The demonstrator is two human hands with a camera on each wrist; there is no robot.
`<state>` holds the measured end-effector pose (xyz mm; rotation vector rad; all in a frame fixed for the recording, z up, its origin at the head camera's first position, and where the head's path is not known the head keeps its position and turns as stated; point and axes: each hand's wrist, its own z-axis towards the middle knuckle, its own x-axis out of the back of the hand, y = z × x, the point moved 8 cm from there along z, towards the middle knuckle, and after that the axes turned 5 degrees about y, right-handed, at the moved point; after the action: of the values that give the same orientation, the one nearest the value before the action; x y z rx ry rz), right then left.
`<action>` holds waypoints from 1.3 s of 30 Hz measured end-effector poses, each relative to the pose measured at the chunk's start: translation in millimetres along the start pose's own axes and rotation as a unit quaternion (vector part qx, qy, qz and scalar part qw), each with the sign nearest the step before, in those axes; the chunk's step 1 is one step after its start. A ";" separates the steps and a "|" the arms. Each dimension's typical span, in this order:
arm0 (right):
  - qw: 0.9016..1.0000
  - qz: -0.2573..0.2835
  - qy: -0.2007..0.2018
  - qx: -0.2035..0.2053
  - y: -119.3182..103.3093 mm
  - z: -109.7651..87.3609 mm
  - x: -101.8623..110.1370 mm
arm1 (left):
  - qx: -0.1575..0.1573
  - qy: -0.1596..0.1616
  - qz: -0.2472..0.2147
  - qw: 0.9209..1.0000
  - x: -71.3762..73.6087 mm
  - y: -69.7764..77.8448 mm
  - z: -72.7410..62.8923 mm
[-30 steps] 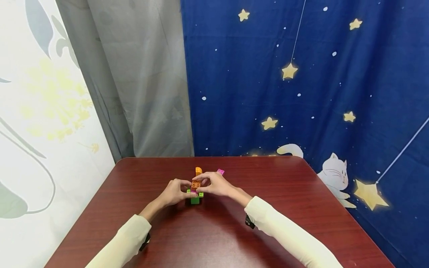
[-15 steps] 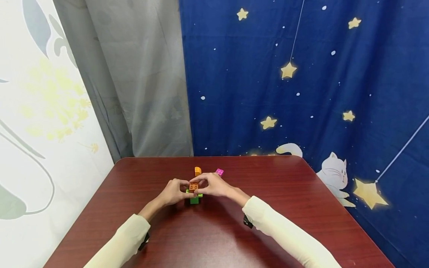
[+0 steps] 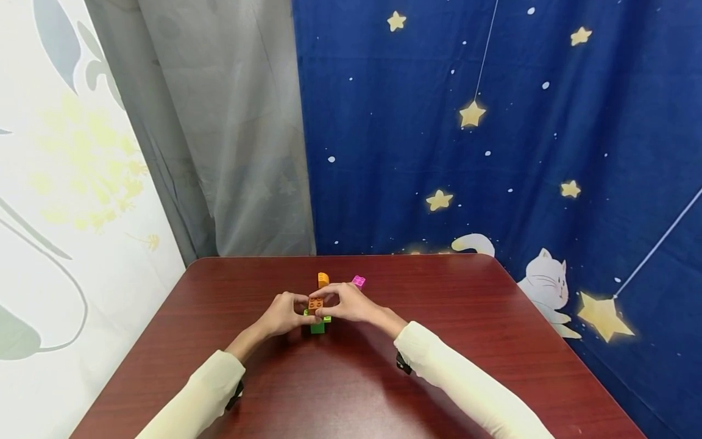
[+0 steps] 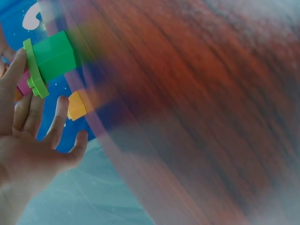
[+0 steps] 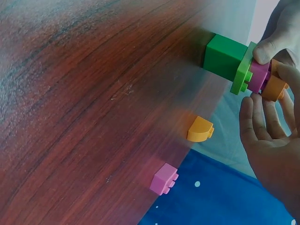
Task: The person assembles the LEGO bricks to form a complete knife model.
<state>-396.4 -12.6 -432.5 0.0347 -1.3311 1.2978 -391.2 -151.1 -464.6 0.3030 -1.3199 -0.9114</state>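
A small stack stands on the table, with a green block (image 5: 225, 56) at its base and a lime plate (image 5: 242, 70) across it. Above the plate comes a magenta brick (image 5: 257, 77). My left hand (image 3: 281, 315) pinches the stack at the magenta brick, its thumb in front and fingers behind. From the other side, my right hand (image 3: 351, 302) grips an orange brick (image 3: 315, 304) between thumb and fingers. That brick lies right at the studs of the magenta one, as the right wrist view shows. In the head view, the hands hide much of the middle of the stack.
A yellow-orange rounded brick (image 5: 200, 129) lies on the table (image 3: 439, 366) behind the stack. To its right is a pink brick (image 5: 164, 179), near the far edge. A blue starry curtain (image 3: 384, 122) and a grey curtain (image 3: 241, 152) hang behind the table.
My right hand has shifted slightly left and brought the orange brick over the magenta brick, which it now covers in the head view. My left hand has stayed at the stack.
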 end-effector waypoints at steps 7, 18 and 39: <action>0.999 0.039 -0.006 -0.015 8.1 0.2 0.9 | -0.002 -0.004 -0.006 1.000 1.0 3.3 2.4; 0.999 0.051 -0.003 -0.006 13.5 0.9 -0.4 | 0.000 0.007 0.004 1.000 4.7 3.8 3.2; 0.997 0.024 0.052 0.046 9.0 -9.2 -9.2 | -0.011 -0.019 -0.001 1.000 5.5 5.9 -9.5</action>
<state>-393.7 -9.2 -447.7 0.0006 -1.1896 1.3825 -380.3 -154.1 -459.4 0.2706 -1.3432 -0.9361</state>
